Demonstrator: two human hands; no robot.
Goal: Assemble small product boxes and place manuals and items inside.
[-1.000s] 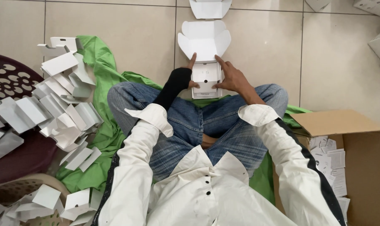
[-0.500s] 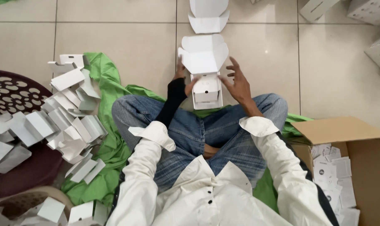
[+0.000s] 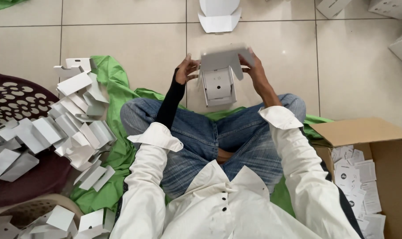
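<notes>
Both hands, left hand (image 3: 186, 70) and right hand (image 3: 253, 67), fingers pinching a half-folded white carton (image 3: 219, 73), lid unclosed, above the jeans (image 3: 210, 132); flat blanks (image 3: 72, 128) remain left.

A makeshift packing workplace on a tiled floor (image 3: 121, 31): heaps of flat white cartons (image 3: 72, 128), brown cardboard box (image 3: 373, 146) of leaflets.
</notes>
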